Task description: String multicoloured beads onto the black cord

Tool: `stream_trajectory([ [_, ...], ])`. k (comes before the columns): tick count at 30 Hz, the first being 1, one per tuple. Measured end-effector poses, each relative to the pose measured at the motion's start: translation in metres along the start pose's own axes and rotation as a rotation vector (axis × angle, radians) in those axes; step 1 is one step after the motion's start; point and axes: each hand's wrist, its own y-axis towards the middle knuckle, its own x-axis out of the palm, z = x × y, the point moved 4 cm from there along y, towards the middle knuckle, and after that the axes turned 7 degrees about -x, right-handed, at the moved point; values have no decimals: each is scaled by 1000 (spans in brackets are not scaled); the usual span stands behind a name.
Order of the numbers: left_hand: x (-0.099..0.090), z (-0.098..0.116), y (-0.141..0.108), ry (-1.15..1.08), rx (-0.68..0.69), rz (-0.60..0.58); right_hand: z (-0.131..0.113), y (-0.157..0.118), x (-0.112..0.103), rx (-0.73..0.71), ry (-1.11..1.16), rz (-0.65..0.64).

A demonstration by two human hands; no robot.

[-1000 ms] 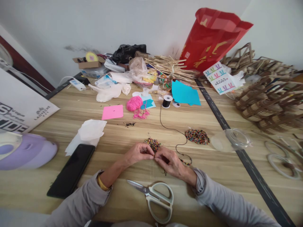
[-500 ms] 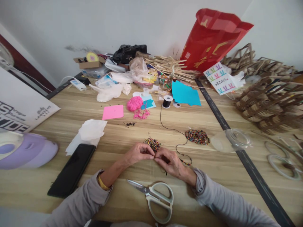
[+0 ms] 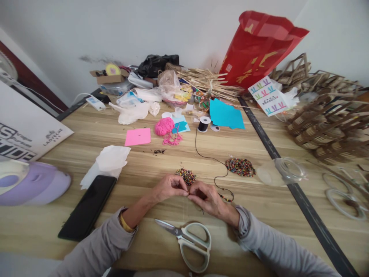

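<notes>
My left hand [image 3: 170,187] and my right hand [image 3: 208,198] meet fingertip to fingertip, both pinched closed. What sits between the fingertips is too small to make out. A short dark cord end shows under my right hand. Just beyond the fingers lies a pile of multicoloured beads [image 3: 186,176]. Black cord [image 3: 211,158] runs from a spool [image 3: 203,124] down to a few threaded beads [image 3: 226,199] right of my right hand. A coil of strung beads [image 3: 240,167] lies farther right. Scissors [image 3: 190,243] with pale handles rest below my hands, blades pointing left.
A black phone [image 3: 88,207] and white paper [image 3: 106,163] lie at left, near a purple object [image 3: 37,184]. Pink yarn [image 3: 164,126], pink paper [image 3: 137,137] and blue sheets [image 3: 226,114] are farther back. Woven baskets [image 3: 328,130] and a red bag [image 3: 259,50] stand right.
</notes>
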Motion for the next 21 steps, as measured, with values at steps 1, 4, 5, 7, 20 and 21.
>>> stream_trajectory([
  [1,0,0,0,7,4,-6,-1,1,0,-10,-7,-1],
  [4,1,2,-1,32,17,-15,-4,2,0,-55,-19,-3],
  [5,2,3,-2,41,18,-13,-5,3,-1,-65,-21,-5],
  [7,1,6,-3,57,14,-1,-7,3,-2,-79,-24,-16],
  [20,-3,8,-4,96,24,57,-6,3,-3,-77,-18,38],
  [21,-2,7,-3,102,27,52,-5,2,-2,-69,-20,38],
])
